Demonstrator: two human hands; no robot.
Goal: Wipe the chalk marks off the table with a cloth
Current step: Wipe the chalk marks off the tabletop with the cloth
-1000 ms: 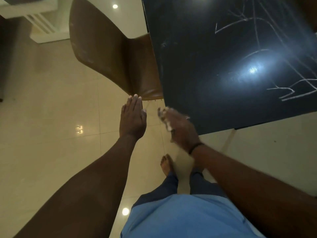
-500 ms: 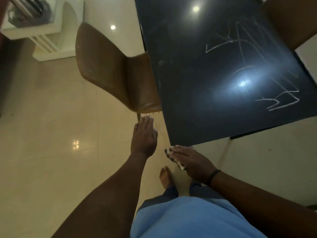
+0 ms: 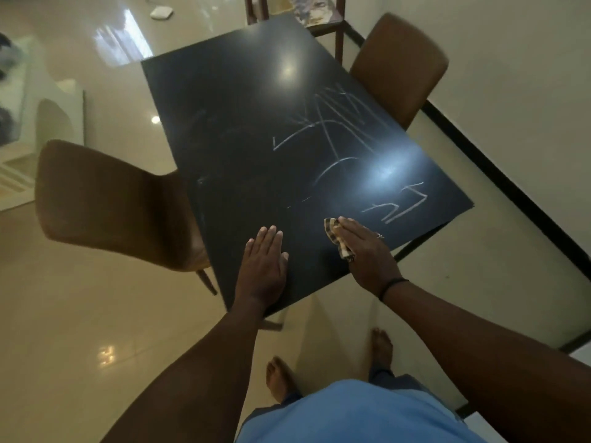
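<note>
Now the cloth [image 3: 338, 238] lay on the dark table [image 3: 230, 129], pressed flat under the straight fingers of the right hand [image 3: 364, 251]; half a second before, that hand had only reached the near corner, and a second before it had hung short of the edge. The left hand [image 3: 263, 266], fingers straight and holding nothing, had come from over the floor to rest flat on the table, just left of the right hand. So wiping looked set to begin, with no stroke yet through the chalk marks [image 3: 335, 135], which lay ahead and to the right of the cloth. Counted: one cloth, one table, two hands, two brown chairs [image 3: 105, 203], and two loose clusters of marks.
</note>
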